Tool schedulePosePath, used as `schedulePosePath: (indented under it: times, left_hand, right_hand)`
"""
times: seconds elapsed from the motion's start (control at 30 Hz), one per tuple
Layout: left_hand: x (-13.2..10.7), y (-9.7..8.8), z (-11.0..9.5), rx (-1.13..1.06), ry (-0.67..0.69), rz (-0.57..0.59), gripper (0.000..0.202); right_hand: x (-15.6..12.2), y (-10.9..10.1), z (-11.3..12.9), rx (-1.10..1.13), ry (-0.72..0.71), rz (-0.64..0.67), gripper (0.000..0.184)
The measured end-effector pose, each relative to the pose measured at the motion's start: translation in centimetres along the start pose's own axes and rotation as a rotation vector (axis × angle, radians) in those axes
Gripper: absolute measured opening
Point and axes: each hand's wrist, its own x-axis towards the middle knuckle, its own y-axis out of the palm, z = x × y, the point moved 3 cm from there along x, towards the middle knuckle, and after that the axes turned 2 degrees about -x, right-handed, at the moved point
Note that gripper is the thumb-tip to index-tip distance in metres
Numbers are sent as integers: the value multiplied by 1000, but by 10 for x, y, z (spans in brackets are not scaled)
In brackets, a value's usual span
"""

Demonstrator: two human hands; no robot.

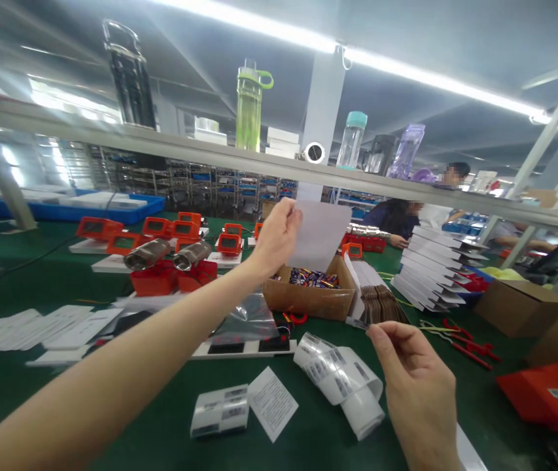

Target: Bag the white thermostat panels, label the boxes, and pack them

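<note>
My left hand (279, 237) reaches far forward, its fingers closed on the edge of a flat white sheet (322, 235); I cannot tell whether it is paper or a folded carton. The sheet is held up in front of a cardboard box (303, 299) of batteries (314, 279). Closer to me, my right hand (418, 389) pinches a small label (357, 323) between thumb and finger. Beneath that hand, a curled strip of printed labels (340, 376) trails over the table. Left of it lie another piece of label strip (220, 409) and a printed leaflet (273, 403).
White folded cartons (374, 294) stand beside the battery box, with a taller stack (428, 268) behind. Orange-framed lamps (193, 255) stand at left. Bottles (249, 108) line the overhead shelf (279, 160). Red pouches (548, 396) lie at right. A co-worker (394, 219) sits across the table.
</note>
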Motion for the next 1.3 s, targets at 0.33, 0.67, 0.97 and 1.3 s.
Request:
schedulePosePath:
  times: [0.33, 0.67, 0.97, 1.3]
  left_hand:
    - [-57, -198, -31, 251, -163, 413, 33]
    - [-245, -197, -46, 176, -477, 1173, 26]
    - [-375, -237, -100, 688, -345, 840, 116]
    - [-440, -240, -92, 841, -223, 444, 60]
  right_hand:
    - [-46, -22, 42, -30, -48, -34, 41]
    - [-120, -14, 55, -171, -157, 89, 46]
    - [-179, 9, 47, -181, -306, 490, 30]
    - [-245, 78, 32, 115, -55, 1117, 20]
